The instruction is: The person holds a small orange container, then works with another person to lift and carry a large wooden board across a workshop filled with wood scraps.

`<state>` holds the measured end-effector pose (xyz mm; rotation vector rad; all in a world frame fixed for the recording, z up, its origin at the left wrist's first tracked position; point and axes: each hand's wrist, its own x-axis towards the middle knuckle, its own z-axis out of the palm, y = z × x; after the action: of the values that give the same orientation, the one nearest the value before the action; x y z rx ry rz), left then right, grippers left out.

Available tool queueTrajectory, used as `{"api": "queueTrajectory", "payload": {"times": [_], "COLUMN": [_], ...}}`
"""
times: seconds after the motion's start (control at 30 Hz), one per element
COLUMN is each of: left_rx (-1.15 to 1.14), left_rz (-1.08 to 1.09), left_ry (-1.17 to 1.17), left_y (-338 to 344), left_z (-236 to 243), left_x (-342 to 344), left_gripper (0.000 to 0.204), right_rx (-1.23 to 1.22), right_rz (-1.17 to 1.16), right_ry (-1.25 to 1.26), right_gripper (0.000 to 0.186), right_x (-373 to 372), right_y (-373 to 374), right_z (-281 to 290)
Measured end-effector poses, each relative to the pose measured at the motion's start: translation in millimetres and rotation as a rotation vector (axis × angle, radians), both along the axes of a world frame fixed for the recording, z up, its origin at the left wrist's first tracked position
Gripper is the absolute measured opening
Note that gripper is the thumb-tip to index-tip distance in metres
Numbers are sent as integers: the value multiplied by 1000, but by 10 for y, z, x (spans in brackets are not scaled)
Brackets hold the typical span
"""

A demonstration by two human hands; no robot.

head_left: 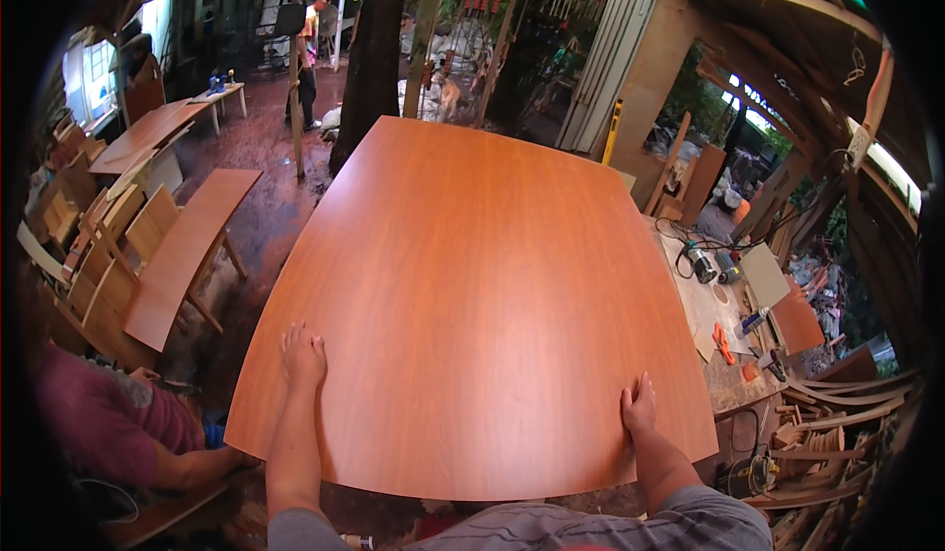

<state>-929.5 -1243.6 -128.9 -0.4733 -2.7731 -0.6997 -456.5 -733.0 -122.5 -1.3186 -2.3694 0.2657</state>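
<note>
A large reddish-brown wood-grain panel (463, 285), lighter where the light reflects, fills the middle of the view. My left hand (304, 359) rests on its left part near the front, fingers extended and a little bent. Near the front right edge, my right hand (639, 405) lies on the same panel with its fingers slightly curled and apart. Neither hand has anything in its grasp.
A bench (738, 384) at right holds power tools (701, 264) and an orange clamp (723, 344). A narrow board (192, 256) stands on legs at left. A co-worker in maroon (118, 423) is at lower left; another person (307, 59) stands behind, near a tree trunk (364, 69).
</note>
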Motion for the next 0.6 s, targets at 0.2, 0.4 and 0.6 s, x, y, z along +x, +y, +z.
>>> {"api": "queueTrajectory", "payload": {"times": [0.2, 0.4, 0.6], "left_rx": [-5, -3, -3], "left_rz": [2, 12, 15], "left_ry": [11, -7, 37], "left_y": [-27, -8, -45], "left_z": [71, 77, -21], "left_x": [30, 18, -28], "left_gripper": [25, 28, 29], "right_rx": [8, 3, 3], "right_rz": [2, -5, -1], "right_ry": [-21, -17, -49], "right_gripper": [66, 66, 69], "right_x": [-4, -2, 9], "right_y": [-24, -5, 1], "right_z": [23, 20, -11]}}
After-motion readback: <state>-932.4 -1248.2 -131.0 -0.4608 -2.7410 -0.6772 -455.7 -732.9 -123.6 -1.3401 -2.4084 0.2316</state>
